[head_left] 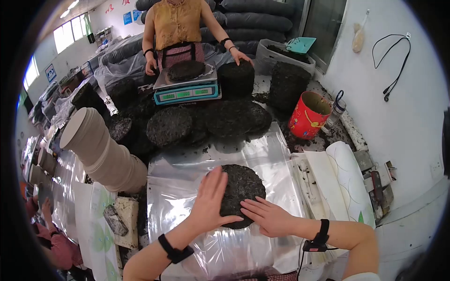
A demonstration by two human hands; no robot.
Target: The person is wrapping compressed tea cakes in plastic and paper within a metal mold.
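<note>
A dark, rough, round pressed cake lies flat on clear plastic sheeting in front of me. Along its left side rests my left hand, fingers stretched out and thumb spread across the near edge. My right hand touches the lower right of the cake, its fingers extended and lying on top. Neither hand is wrapped around anything. Beyond the sheet, more of these dark discs lie in overlapping piles.
Across the table a person stands behind a digital scale bearing another disc, one hand on a dark stack. Left stands a tall stack of round paper sheets. Right are a red bucket, a bottle and paper sheets.
</note>
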